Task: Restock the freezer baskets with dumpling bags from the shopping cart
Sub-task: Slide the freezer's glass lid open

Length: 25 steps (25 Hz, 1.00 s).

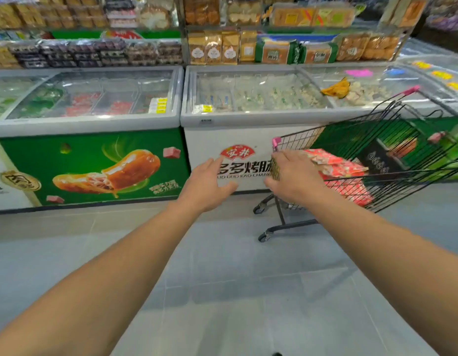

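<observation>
Far to the left of the shopping cart point(371, 160) we see the green chest freezer point(94, 165) with its sausage picture, red packs showing dimly under its glass lid. Next along, directly behind the cart, stands the white chest freezer point(230, 140), pale bagged goods visible through its sliding glass lid point(258, 91); whether baskets sit inside, we cannot tell. Above both freezers run shelves of packaged baked goods point(248, 47).

Now our left hand point(210, 186) hangs in the air just left of the cart's near corner, fingers spread and relaxed, holding nothing. Our right hand point(292, 176) lies over the cart's near corner, palm down, fingers straight and resting at the wire rim, fingertips reaching the red dumpling bags point(341, 168). Those bags are piled inside the cart's basket, against its near end. The cart stands on the grey tiled floor point(222, 278), angled away to the right.
</observation>
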Motion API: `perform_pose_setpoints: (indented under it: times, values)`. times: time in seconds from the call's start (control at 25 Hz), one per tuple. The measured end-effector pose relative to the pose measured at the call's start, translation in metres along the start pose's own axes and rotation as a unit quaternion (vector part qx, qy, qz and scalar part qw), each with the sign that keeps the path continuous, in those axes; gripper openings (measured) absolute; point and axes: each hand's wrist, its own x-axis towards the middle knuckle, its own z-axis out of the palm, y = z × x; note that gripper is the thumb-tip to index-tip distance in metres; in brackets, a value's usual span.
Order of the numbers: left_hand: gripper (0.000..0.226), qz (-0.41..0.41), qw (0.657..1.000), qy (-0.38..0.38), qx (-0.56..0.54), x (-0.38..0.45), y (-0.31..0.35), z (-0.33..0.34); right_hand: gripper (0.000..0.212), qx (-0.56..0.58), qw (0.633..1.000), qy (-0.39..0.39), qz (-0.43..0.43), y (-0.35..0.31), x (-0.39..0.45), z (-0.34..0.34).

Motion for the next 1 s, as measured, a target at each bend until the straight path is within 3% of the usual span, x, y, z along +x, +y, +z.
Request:
perform_pose_setpoints:
  times: [0.32, 0.76, 1.0]
  values:
    - [0.083, -0.072, 0.995, -0.004, 0.063, 0.040, -0.092, 0.012, 0.070, 0.018, 0.996, -0.078, -0.030, -0.044, 0.094, 0.089]
    - [0.079, -0.179, 0.982, -0.006, 0.057, 0.156, -0.188, -0.014, 0.067, 0.060, 0.984, -0.134, -0.103, -0.091, 0.277, 0.138]
    - [0.080, -0.177, 0.983, -0.005, 0.054, 0.238, -0.266, -0.035, 0.070, 0.060, 0.979, -0.161, -0.107, -0.136, 0.384, 0.164]
